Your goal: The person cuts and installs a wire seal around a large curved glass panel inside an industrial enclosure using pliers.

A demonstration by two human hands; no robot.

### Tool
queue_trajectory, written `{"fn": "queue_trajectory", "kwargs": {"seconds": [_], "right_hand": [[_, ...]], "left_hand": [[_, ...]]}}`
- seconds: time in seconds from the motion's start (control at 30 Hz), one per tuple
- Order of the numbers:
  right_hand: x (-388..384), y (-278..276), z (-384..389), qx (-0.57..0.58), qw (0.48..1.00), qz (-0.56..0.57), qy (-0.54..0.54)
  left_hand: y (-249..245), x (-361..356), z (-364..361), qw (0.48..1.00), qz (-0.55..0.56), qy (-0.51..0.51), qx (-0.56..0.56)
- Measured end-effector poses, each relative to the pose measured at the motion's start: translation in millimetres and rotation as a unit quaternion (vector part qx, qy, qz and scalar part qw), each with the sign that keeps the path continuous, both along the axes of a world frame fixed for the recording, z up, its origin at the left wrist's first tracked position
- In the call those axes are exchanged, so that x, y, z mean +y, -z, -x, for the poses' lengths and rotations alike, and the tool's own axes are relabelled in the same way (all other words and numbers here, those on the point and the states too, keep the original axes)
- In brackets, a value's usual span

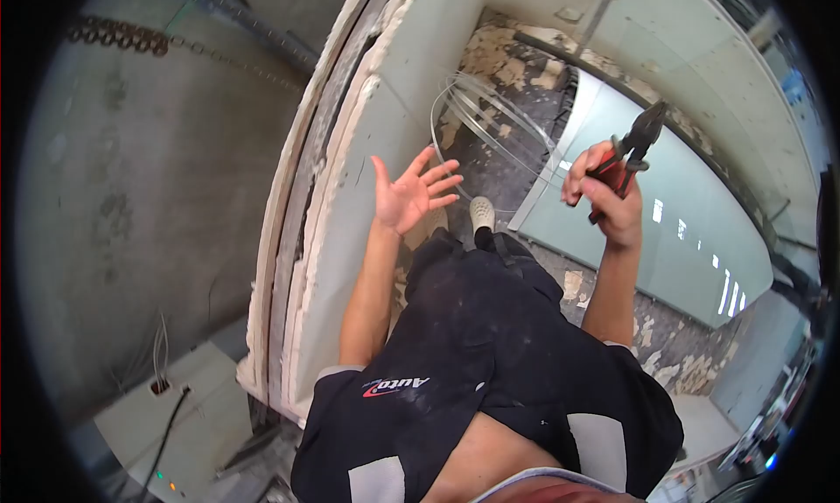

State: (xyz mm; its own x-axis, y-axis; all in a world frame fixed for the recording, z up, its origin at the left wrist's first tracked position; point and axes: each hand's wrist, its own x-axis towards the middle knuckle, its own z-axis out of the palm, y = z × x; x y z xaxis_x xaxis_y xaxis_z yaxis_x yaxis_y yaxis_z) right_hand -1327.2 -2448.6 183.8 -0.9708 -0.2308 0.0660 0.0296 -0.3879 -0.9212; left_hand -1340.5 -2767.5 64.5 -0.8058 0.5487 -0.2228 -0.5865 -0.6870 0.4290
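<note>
My right hand [606,195] is raised at the right and grips red-handled pliers [632,149], their dark jaws pointing up. My left hand [409,192] is held out in the middle with the fingers spread and nothing in it, close to the broken edge of a pale wall panel [367,153]. Below the hands I see my black shirt, black trousers and a light shoe [481,213] on the floor.
A coil of thin metal wire or strip [477,118] lies on the rough, patchy floor beyond my feet. A large glass sheet [647,214] lies at the right. A concrete wall with a hanging chain [114,35] fills the left; a white box with cables [166,398] sits lower left.
</note>
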Motion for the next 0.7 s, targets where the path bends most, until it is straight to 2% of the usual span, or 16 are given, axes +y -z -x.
{"fn": "queue_trajectory", "kwargs": {"seconds": [0.03,0.1,0.13,0.17,0.2,0.27,0.3,0.37,0.43,0.53,0.57,0.63,0.7], "right_hand": [[-4.1,-6.7,-6.6,0.005,1.000,-0.006,0.001],[-12.9,-24.0,-19.5,-0.005,0.998,-0.043,0.038],[-16.3,-29.3,-27.5,-0.010,0.998,-0.043,0.050],[-19.8,-34.7,-34.2,-0.015,0.997,-0.041,0.059],[-23.1,-40.2,-38.9,-0.009,0.997,-0.043,0.070],[-28.2,-46.5,-48.5,0.011,1.000,0.008,-0.004],[-30.1,-48.0,-53.7,0.011,1.000,0.005,0.005],[-34.4,-49.0,-63.8,-0.005,0.998,-0.034,-0.053],[-46.5,-42.0,-70.3,-0.005,0.998,-0.015,-0.056],[-64.8,-28.7,-75.1,-0.008,0.996,0.014,-0.093],[-66.1,-31.9,-71.3,0.021,0.991,-0.027,-0.131],[-77.6,-34.8,-67.6,0.019,0.984,-0.080,-0.161],[-88.0,-34.3,-63.5,0.011,0.980,-0.105,-0.166]], "left_hand": [[16.4,-3.8,15.7,1.000,-0.007,0.018,0.008],[46.2,-5.8,49.9,0.989,0.144,0.020,-0.041],[51.5,-2.9,62.8,0.988,0.143,0.039,-0.043],[55.4,-0.4,74.0,0.988,0.139,0.051,-0.036],[51.6,1.8,86.8,0.991,0.089,0.082,-0.056],[48.6,4.7,110.3,0.989,0.035,0.124,-0.073],[45.5,6.2,121.9,0.988,0.033,0.133,-0.073],[41.6,8.0,145.5,0.980,-0.033,0.184,-0.061],[28.0,12.6,161.6,0.974,-0.033,0.214,-0.060],[12.2,23.7,172.9,0.940,0.055,0.334,-0.032],[10.6,28.7,175.1,0.939,0.054,0.339,-0.032],[0.4,41.1,177.7,0.885,0.173,0.431,0.036],[-13.8,54.6,176.1,0.868,0.185,0.458,0.045]]}}
